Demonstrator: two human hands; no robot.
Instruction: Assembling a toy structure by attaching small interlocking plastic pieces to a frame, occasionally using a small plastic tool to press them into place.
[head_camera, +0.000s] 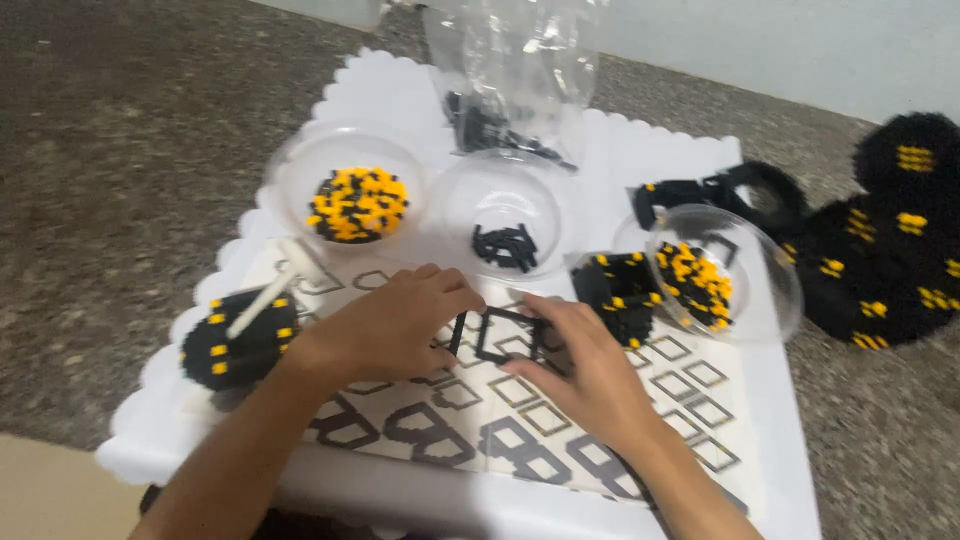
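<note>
From the head camera, looking down, the person's left hand (385, 325) and right hand (590, 370) meet over a small black square frame (505, 335), which lies on a printed sheet (470, 415) covered with square outlines. Each hand pinches one side of the frame, fingers closed on its edges, so the piece is steadied from both sides and kept flat against the sheet, apparently lined up with the drawn squares beneath. The sheet rests on a white scalloped tray (640, 150) set on a speckled stone surface (120, 170), which keeps loose parts together and off the rough top. Three clear bowls stand just beyond the hands, within easy reach: the left bowl (290, 165) holds a heap of yellow and black beads (357, 203), the middle bowl (500, 185) holds a few black connector pieces (505, 247), and the right bowl (770, 265), tilted toward the person, holds more yellow and black beads (695, 282). Sorting the parts this way seems meant to keep each kind easy to pick. Just left of the left wrist sits a black and yellow beaded block (240, 340) with a white stick (262, 298) leaning on it; another beaded block (615, 290) lies against the tilted bowl. A clear plastic bag (520, 70) with dark pieces stands at the tray's far edge, and a larger black beaded piece (890, 250) with yellow marks lies off the tray to the right.
</note>
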